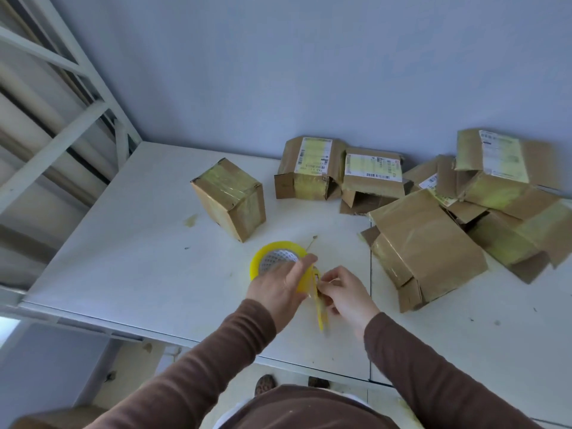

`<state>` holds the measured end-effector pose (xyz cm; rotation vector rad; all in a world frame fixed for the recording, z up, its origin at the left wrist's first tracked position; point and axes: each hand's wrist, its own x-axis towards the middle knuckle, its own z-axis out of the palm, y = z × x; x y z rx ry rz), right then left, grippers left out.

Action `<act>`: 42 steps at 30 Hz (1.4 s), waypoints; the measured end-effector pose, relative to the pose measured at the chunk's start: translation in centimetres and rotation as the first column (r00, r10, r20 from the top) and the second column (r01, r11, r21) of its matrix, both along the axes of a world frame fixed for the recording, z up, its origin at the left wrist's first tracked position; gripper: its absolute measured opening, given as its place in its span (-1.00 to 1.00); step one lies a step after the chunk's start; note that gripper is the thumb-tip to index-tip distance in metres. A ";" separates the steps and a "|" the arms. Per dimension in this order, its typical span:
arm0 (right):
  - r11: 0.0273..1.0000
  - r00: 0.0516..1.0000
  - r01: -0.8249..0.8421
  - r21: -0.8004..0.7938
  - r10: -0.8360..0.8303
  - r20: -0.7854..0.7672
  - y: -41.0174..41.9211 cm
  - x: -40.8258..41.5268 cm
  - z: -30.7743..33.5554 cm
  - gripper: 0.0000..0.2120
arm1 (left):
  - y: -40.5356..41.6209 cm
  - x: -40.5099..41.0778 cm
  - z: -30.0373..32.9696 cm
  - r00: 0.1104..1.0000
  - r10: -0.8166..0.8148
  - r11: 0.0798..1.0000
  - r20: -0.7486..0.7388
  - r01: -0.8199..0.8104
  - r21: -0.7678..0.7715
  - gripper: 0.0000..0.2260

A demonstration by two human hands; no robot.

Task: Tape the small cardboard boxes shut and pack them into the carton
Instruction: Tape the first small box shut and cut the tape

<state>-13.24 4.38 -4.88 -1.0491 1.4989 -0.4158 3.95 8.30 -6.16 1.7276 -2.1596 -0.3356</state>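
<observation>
Left hand (278, 289) gripped the yellow tape roll (275, 261) above the white counter (139, 258); right hand (346, 295) pinched the loose tape end (320, 314) just beside it; one taped small box (230, 198) stood apart behind the roll; pile of small cardboard boxes (433, 212), several with open flaps, lay right against the wall (309, 72); metal rack (62, 119) stood left.

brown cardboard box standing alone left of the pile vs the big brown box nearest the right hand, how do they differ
The lone taped cardboard box is closed, and stands apart. The larger brown box at the pile's front has end flaps hanging open and leans against other boxes. Both carry yellowish tape.
</observation>
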 end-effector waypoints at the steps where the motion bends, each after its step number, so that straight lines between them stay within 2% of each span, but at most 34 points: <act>1: 0.971 0.944 -0.206 -0.119 0.165 -0.286 -0.7 -0.7 -0.4 -0.81 | 0.2 -0.2 -0.5 0.999 -0.017 0.999 0.035 0.016 0.031 -0.27; 2: 0.900 0.800 -0.405 -0.159 0.265 -0.538 -1.4 -1.0 -0.2 -0.76 | 0.2 -0.4 -0.8 0.999 -0.009 0.996 0.052 0.005 0.091 -0.29; 3: 0.827 0.673 -0.528 -0.194 0.268 -0.689 -2.2 -1.0 0.0 -0.73 | 0.1 -0.3 -0.9 0.999 0.003 0.988 0.047 -0.010 0.152 -0.33; 4: 0.769 0.646 -0.576 -0.276 0.221 -0.730 -2.8 -0.7 0.6 -0.73 | 0.0 -0.1 -0.9 1.000 0.011 0.983 0.009 -0.012 0.184 -0.38; 5: 0.726 0.707 -0.568 -0.388 0.189 -0.682 -3.4 0.0 0.9 -0.74 | -0.1 0.4 -0.6 0.998 0.027 0.986 -0.061 -0.017 0.164 -0.45; 6: 0.709 0.821 -0.487 -0.510 0.173 -0.544 -3.6 1.3 1.9 -0.74 | -0.1 1.2 0.3 0.985 0.065 0.994 -0.159 -0.050 0.094 -0.52; 7: 0.729 0.923 -0.358 -0.583 0.182 -0.340 -3.6 3.1 2.5 -0.72 | -0.4 2.4 1.4 0.961 0.099 0.994 -0.260 -0.109 -0.023 -0.59; 8: 0.768 0.967 -0.252 -0.589 0.213 -0.137 -3.2 5.1 3.7 -0.68 | -1.1 4.0 2.4 0.936 0.119 0.965 -0.331 -0.188 -0.184 -0.66; 9: 0.809 0.967 -0.186 -0.558 0.252 0.043 -2.5 7.2 4.7 -0.62 | -2.1 6.0 3.4 0.917 0.155 0.899 -0.367 -0.285 -0.334 -0.70; 10: 0.842 0.943 -0.165 -0.514 0.287 0.167 -1.6 9.2 5.5 -0.54 | -3.3 8.2 4.2 0.887 0.225 0.821 -0.402 -0.395 -0.413 -0.71; 11: 0.866 0.921 -0.168 -0.471 0.309 0.238 -1.1 11.1 5.9 -0.46 | -4.7 10.2 5.2 0.823 0.322 0.759 -0.469 -0.520 -0.391 -0.68; 12: 0.884 0.912 -0.190 -0.427 0.320 0.257 -0.8 12.7 6.1 -0.40 | -6.2 12.4 5.7 0.722 0.411 0.727 -0.556 -0.628 -0.279 -0.64; 13: 0.900 0.908 -0.199 -0.387 0.318 0.273 -0.9 14.2 5.9 -0.36 | -7.6 14.1 6.1 0.589 0.490 0.719 -0.643 -0.690 -0.084 -0.59; 15: 0.933 0.911 -0.170 -0.316 0.271 0.310 -1.7 16.4 5.4 -0.32 | -9.5 15.8 6.2 0.331 0.590 0.736 -0.736 -0.597 0.321 -0.55; 16: 0.950 0.916 -0.133 -0.284 0.227 0.332 -2.2 17.1 5.2 -0.31 | -10.0 16.0 5.8 0.269 0.609 0.752 -0.746 -0.497 0.434 -0.60; 17: 0.960 0.918 -0.088 -0.265 0.181 0.352 -2.7 17.6 4.8 -0.31 | -10.0 15.8 5.5 0.256 0.615 0.759 -0.746 -0.448 0.472 -0.69; 19: 0.963 0.915 -0.014 -0.268 0.120 0.385 -3.3 18.0 4.4 -0.33 | -9.3 14.6 4.6 0.232 0.599 0.761 -0.766 -0.461 0.456 -0.79; 23: 0.957 0.920 0.058 -0.283 0.058 0.387 -5.2 18.0 3.8 -0.51 | -7.4 12.6 3.3 0.152 0.523 0.784 -0.839 -0.471 0.404 -0.70; 24: 0.967 0.925 0.061 -0.247 0.038 0.377 -5.9 17.9 3.6 -0.57 | -7.2 12.2 3.2 0.194 0.503 0.791 -0.842 -0.495 0.358 -0.64; 25: 0.982 0.922 0.062 -0.178 0.012 0.386 -6.5 17.8 3.4 -0.62 | -7.0 12.1 3.4 0.304 0.481 0.797 -0.822 -0.542 0.266 -0.55; 26: 0.994 0.916 0.059 -0.095 -0.016 0.401 -7.0 17.5 3.3 -0.63 | -6.9 12.2 3.5 0.471 0.460 0.803 -0.753 -0.582 0.127 -0.48; 27: 0.998 0.908 0.065 -0.008 -0.056 0.415 -7.4 17.0 3.3 -0.61 | -7.0 12.3 3.7 0.630 0.464 0.805 -0.622 -0.593 0.000 -0.42; 28: 0.996 0.922 0.075 0.040 -0.084 0.378 -8.0 16.6 3.2 -0.58 | -7.3 12.4 3.7 0.743 0.487 0.801 -0.459 -0.589 -0.104 -0.38; 29: 0.999 0.960 0.043 0.023 -0.047 0.275 -8.9 16.0 2.9 -0.55 | -7.6 12.4 3.6 0.800 0.519 0.803 -0.303 -0.577 -0.150 -0.36; 30: 0.999 0.992 -0.043 -0.027 0.046 0.116 -9.8 15.5 2.5 -0.54 | -7.8 11.8 3.9 0.817 0.555 0.807 -0.154 -0.574 -0.139 -0.36; 32: 0.965 0.959 -0.237 -0.110 0.214 -0.188 -12.0 14.8 1.5 -0.60 | -8.3 9.9 4.0 0.831 0.545 0.838 0.111 -0.546 -0.027 -0.37; 34: 0.919 0.906 -0.352 -0.177 0.288 -0.309 -13.7 14.3 1.1 -0.62 | -8.6 8.0 3.5 0.833 0.473 0.863 0.286 -0.504 0.039 -0.35; 35: 0.905 0.910 -0.360 -0.229 0.286 -0.302 -14.2 14.1 1.2 -0.63 | -8.7 7.8 3.5 0.833 0.457 0.866 0.311 -0.496 0.056 -0.36; 36: 0.887 0.921 -0.344 -0.307 0.254 -0.296 -14.4 13.7 1.4 -0.64 | -8.7 8.4 3.6 0.849 0.458 0.873 0.262 -0.486 0.050 -0.40; 38: 0.807 0.938 -0.320 -0.497 0.197 -0.285 -14.0 13.4 2.3 -0.64 | -8.7 10.8 4.0 0.895 0.444 0.893 -0.036 -0.445 -0.060 -0.54; 39: 0.737 0.941 -0.329 -0.591 0.200 -0.274 -13.6 13.7 2.8 -0.62 | -8.8 12.5 4.0 0.891 0.414 0.889 -0.185 -0.439 -0.126 -0.58; 40: 0.637 0.930 -0.368 -0.678 0.238 -0.281 -13.2 14.1 3.4 -0.59 | -9.1 14.3 3.9 0.883 0.394 0.878 -0.253 -0.444 -0.181 -0.59; 41: 0.527 0.890 -0.454 -0.718 0.307 -0.338 -12.9 14.7 3.6 -0.55 | -9.4 15.9 3.9 0.889 0.390 0.883 -0.242 -0.435 -0.175 -0.56; 42: 0.403 0.801 -0.594 -0.697 0.377 -0.465 -12.6 15.4 3.6 -0.50 | -9.7 16.9 3.8 0.908 0.388 0.909 -0.160 -0.406 -0.099 -0.49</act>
